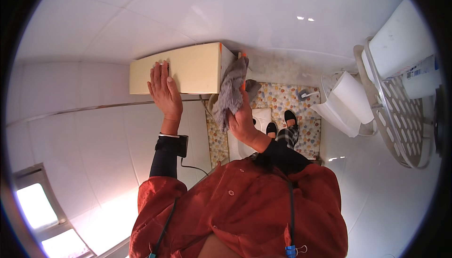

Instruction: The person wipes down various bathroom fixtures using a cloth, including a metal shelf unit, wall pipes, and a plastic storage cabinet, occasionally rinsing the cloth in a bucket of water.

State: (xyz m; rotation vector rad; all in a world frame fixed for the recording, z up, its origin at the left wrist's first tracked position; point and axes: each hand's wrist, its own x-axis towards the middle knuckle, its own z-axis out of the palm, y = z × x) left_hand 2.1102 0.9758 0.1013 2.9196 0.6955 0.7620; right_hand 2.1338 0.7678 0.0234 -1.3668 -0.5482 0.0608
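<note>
My left hand [163,90] lies palm down, fingers stretched out, on the cream lid of a toilet cistern [197,68]. Its fingertips cover part of a small metal-rimmed fitting, likely the flush button. A crumpled grey cloth [229,88] is gripped in my right hand [243,122], just beyond the cistern's right end. Something orange [243,84] shows along the cloth's edge, mostly hidden. Below my right arm, a white squat toilet pan [263,116] is set in the floor, partly covered by the arm.
Pebble-patterned flooring [309,116] surrounds the pan, with my dark shoes on it. A white-handled brush [309,94] lies near the right wall. A perforated corner shelf [399,120] holds white containers. Beside it hangs a white plastic bag [339,116]. A window [37,205] is at lower left.
</note>
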